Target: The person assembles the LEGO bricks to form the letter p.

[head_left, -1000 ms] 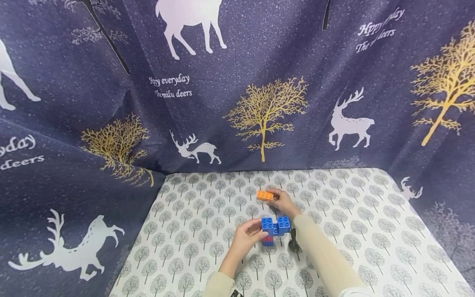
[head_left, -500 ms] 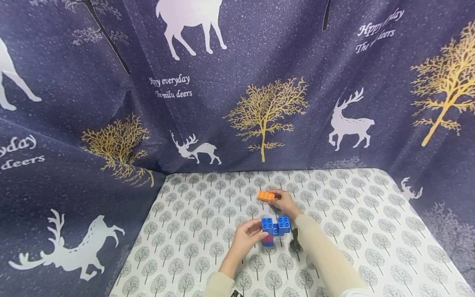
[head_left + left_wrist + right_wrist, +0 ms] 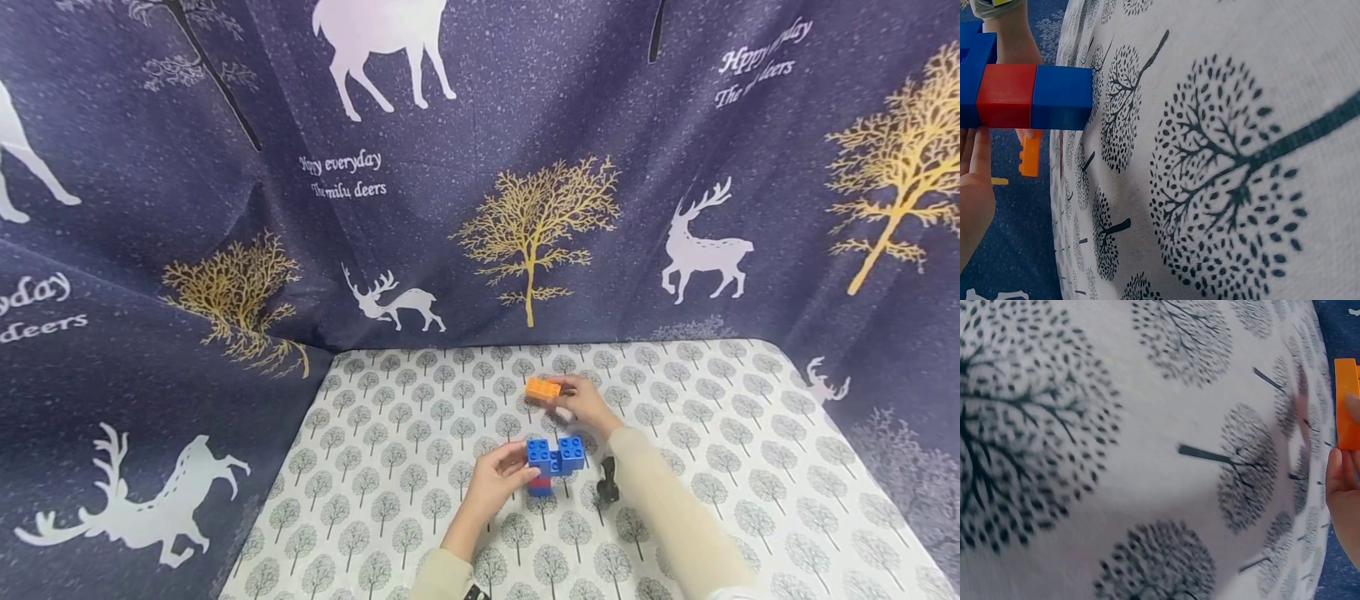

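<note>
My left hand (image 3: 497, 483) grips the left side of a small stack of toy building bricks (image 3: 555, 463). Two blue bricks top the stack with a gap between them, bridged by another blue one lower down. Beneath their left end, the left wrist view shows a red brick (image 3: 1007, 95) and a blue brick (image 3: 1062, 97) at the foot, close to the tablecloth. Beyond the stack, my right hand (image 3: 588, 406) pinches an orange brick (image 3: 543, 389) by its right end, studs upward. The right wrist view shows the orange brick (image 3: 1347, 415) only partly, at its edge.
A white tablecloth (image 3: 390, 467) printed with grey trees covers the table. Dark blue curtains (image 3: 420, 225) with deer and trees hang behind and at the sides. A black object (image 3: 607, 481) shows beside the right sleeve.
My right hand has moved a little to the right and slightly farther away, carrying the orange brick. My left hand and the stack have stayed almost in place.
</note>
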`<state>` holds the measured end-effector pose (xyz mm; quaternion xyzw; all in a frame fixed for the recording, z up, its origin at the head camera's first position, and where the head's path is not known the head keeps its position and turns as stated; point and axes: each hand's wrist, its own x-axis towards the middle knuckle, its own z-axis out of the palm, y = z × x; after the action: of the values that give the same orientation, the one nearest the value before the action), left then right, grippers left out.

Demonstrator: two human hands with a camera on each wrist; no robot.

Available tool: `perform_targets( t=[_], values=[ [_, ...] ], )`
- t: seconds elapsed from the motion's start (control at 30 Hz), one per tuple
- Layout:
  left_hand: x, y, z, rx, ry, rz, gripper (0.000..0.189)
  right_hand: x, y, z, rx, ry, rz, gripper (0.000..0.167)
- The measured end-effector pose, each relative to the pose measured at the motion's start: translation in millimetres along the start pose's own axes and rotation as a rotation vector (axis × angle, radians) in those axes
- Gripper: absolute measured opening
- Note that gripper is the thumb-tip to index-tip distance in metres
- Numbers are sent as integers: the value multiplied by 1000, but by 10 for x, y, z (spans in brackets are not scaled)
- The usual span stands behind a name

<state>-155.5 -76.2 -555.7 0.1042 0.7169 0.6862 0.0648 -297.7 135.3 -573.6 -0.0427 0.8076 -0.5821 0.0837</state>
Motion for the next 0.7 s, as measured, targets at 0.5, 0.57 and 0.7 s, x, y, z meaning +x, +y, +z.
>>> perform_targets(
  t=[0.5, 0.57, 0.7],
  values=[
    [5, 19, 0, 21, 4, 6, 40, -88, -299, -210, -105, -104, -181, 43],
    [6, 21, 1, 13, 1, 4, 40, -105, -336, -233, -98, -126, -188, 42],
    [1, 14, 2, 4, 1, -3, 40, -145, -383, -279, -100, -152, -196, 41]
  ],
)
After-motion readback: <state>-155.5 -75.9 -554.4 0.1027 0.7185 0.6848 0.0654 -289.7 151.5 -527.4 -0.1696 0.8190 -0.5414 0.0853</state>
